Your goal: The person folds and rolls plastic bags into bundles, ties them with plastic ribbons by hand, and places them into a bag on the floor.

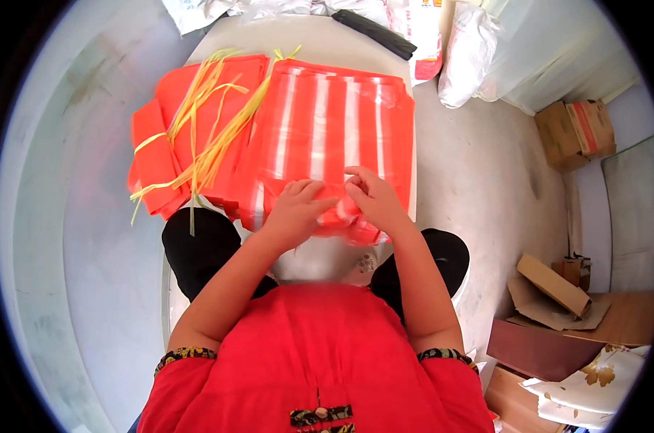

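A stack of red plastic bags with white stripes point(318, 115) lies on the table in front of me. At its near edge my left hand point(298, 213) rests on the red plastic, fingers apart. Beside it my right hand point(370, 198) is closed on the crumpled red plastic at the same edge, thumb and fingers drawn together. Left of the striped stack sits a folded red bundle point(190, 94), with yellow strips point(215, 155) draped across it and hanging over the near side.
The pale table point(262, 35) carries a black roll point(374, 34) at its far edge. White sacks point(467, 54) stand behind on the right. Cardboard boxes point(576, 133) sit at the far right, and an opened carton point(554, 289) lies on a brown surface at the near right.
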`<control>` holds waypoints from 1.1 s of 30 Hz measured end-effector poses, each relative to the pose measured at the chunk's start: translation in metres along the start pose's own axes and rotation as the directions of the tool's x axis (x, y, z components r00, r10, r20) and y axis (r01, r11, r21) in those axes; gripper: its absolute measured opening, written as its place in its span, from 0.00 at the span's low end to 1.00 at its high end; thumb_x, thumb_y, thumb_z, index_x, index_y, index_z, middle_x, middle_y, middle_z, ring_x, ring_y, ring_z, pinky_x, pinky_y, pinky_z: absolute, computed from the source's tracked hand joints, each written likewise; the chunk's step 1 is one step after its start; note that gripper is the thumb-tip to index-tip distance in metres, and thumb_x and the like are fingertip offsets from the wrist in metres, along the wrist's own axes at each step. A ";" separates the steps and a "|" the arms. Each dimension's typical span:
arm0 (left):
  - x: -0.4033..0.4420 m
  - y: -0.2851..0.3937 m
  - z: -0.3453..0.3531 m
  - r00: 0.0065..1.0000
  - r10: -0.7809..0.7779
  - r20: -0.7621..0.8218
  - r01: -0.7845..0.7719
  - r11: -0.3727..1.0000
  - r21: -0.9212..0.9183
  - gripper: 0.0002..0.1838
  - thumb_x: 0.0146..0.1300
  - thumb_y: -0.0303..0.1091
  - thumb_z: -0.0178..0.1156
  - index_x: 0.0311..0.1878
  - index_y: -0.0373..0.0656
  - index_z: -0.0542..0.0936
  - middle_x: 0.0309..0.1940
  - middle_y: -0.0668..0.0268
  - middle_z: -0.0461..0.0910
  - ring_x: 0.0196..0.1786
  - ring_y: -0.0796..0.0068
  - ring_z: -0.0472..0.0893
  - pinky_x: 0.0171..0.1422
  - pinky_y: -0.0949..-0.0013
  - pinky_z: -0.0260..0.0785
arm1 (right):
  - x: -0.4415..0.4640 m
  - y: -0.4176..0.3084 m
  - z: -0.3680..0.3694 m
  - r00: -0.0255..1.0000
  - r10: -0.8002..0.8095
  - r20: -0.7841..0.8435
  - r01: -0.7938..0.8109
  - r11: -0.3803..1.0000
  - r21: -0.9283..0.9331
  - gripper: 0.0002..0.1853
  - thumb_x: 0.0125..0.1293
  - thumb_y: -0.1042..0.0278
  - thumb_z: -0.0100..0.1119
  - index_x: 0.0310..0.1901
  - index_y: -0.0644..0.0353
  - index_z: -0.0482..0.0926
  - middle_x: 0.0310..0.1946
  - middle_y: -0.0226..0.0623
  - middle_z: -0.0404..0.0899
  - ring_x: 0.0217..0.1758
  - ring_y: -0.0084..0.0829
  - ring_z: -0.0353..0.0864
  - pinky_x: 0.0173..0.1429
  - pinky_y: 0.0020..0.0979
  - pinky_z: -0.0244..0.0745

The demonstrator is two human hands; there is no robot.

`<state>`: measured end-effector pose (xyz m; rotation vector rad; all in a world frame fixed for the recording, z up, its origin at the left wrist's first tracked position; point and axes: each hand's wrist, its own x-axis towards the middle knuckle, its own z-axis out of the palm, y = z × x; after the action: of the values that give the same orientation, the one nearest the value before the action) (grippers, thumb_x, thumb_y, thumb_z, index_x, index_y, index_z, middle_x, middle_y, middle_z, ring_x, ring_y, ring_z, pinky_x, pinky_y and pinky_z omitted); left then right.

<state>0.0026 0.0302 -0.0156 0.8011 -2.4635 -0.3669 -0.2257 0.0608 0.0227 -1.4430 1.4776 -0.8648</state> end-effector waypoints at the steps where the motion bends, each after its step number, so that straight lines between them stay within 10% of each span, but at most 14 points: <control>1: 0.001 -0.001 -0.002 1.000 0.012 -0.011 -0.013 1.000 -0.021 0.24 0.51 0.23 0.68 0.54 0.50 0.87 0.63 0.56 0.78 0.68 0.51 0.75 0.72 0.50 0.68 | 0.005 -0.001 0.002 1.000 0.014 0.009 -0.013 1.000 -0.020 0.21 0.82 0.62 0.54 0.69 0.63 0.74 0.49 0.33 0.83 0.48 0.25 0.81 0.54 0.27 0.77; 4: -0.004 -0.006 -0.002 0.999 0.000 -0.033 -0.003 0.995 -0.103 0.23 0.52 0.20 0.65 0.53 0.47 0.87 0.63 0.55 0.78 0.69 0.48 0.75 0.71 0.50 0.70 | 0.012 0.011 0.010 0.981 0.192 -0.005 -0.178 0.918 0.353 0.23 0.82 0.60 0.52 0.71 0.64 0.72 0.50 0.34 0.82 0.49 0.25 0.83 0.54 0.28 0.80; 7: -0.008 -0.010 0.002 0.998 -0.017 -0.067 0.006 0.987 -0.161 0.22 0.53 0.18 0.65 0.51 0.47 0.88 0.63 0.55 0.78 0.67 0.46 0.76 0.69 0.51 0.72 | 0.014 0.017 0.005 0.984 0.168 0.063 -0.180 0.924 0.338 0.24 0.81 0.64 0.55 0.74 0.60 0.70 0.51 0.35 0.82 0.48 0.26 0.84 0.55 0.30 0.82; 19: -0.011 -0.006 0.004 0.991 -0.101 -0.087 0.086 0.984 -0.157 0.24 0.54 0.18 0.66 0.52 0.55 0.91 0.67 0.50 0.76 0.67 0.46 0.78 0.69 0.53 0.75 | 0.018 0.011 0.032 0.974 -0.193 -0.114 0.133 0.906 -0.401 0.21 0.68 0.69 0.65 0.62 0.59 0.82 0.48 0.44 0.88 0.47 0.40 0.87 0.54 0.38 0.82; 33: 0.012 -0.009 0.000 0.973 0.200 -0.114 -0.198 0.980 0.027 0.17 0.55 0.23 0.65 0.49 0.45 0.88 0.47 0.64 0.84 0.59 0.56 0.81 0.64 0.56 0.77 | 0.017 0.015 0.031 0.983 -0.160 -0.089 0.119 0.930 -0.348 0.23 0.68 0.71 0.66 0.64 0.57 0.81 0.45 0.42 0.88 0.45 0.38 0.88 0.52 0.36 0.82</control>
<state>-0.0019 0.0157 -0.0139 0.5583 -2.4121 -0.2209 -0.2021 0.0483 -0.0046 -1.7980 1.6906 -0.8162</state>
